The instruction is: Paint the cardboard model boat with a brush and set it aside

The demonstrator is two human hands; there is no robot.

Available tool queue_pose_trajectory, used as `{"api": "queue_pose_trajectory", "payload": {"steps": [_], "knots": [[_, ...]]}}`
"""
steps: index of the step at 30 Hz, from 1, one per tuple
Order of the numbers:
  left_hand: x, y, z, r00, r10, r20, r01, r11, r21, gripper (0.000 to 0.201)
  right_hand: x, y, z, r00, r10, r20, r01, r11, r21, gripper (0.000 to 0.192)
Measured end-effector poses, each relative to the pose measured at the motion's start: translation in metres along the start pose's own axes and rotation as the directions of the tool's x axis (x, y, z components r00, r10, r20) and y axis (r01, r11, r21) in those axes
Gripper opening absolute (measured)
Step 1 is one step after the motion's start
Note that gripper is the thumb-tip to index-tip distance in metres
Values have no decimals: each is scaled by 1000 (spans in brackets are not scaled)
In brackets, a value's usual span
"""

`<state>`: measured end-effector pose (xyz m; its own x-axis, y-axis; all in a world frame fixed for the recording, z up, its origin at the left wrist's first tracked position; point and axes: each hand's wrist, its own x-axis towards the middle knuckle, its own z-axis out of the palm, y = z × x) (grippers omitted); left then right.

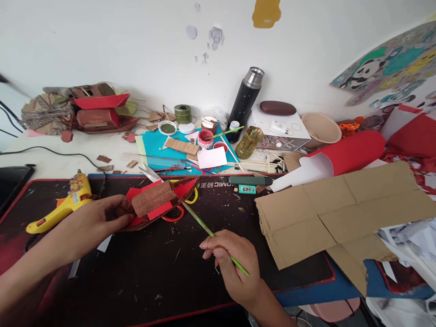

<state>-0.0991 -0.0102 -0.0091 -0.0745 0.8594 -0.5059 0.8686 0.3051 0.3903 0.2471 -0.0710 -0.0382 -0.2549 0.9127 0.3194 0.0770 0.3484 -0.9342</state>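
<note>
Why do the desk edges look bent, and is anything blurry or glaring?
Head view: wide lens bows the black mat and cardboard sheet outward; light is soft and even, shadows faint; only the flask cap shows a small glint; the left hand, model boat and right hand with its brush look sharp.

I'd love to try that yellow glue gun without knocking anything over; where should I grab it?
Take the yellow glue gun by its long handle, coming from the near left. It lies flat with the handle pointing that way, clear of the left hand and the boat model.
</note>
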Motion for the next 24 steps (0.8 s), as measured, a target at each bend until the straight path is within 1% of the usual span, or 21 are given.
{"api": "queue_pose_trajectory", "payload": {"steps": [6, 10, 12, 15, 17, 20, 24], "knots": [[-3, 5, -1, 1000, -12, 15, 12, 1000, -22, 54, -1, -2, -2, 999, 30, -15, -29, 1000, 9, 35], [-3, 11, -2, 1000, -15, 1, 15, 1000, -19, 54, 1, -2, 4, 999, -40, 35, 38, 998, 44, 33], [-3, 12, -3, 1000, -20, 13, 20, 1000, -16, 55, 4, -2, 7, 995, -73, 62, 70, 997, 43, 31], [-4, 11, -3, 999, -30, 21, 30, 1000, 1, 56, 7, -1, 8, 994, -82, 79, 80, 996, 27, 30], [-5, 8, -4, 1000, -28, 6, 28, 1000, 13, 55, 8, -1, 6, 995, -65, 69, 65, 998, 12, 33], [-6, 4, -3, 1000, -14, 2, 14, 1000, 4, 53, 8, -2, 0, 999, -4, 49, 5, 1000, -12, 37], [-6, 2, -2, 1000, -4, -10, 3, 1000, -12, 52, 9, -2, -7, 998, 56, 9, -56, 998, -19, 37]]}}
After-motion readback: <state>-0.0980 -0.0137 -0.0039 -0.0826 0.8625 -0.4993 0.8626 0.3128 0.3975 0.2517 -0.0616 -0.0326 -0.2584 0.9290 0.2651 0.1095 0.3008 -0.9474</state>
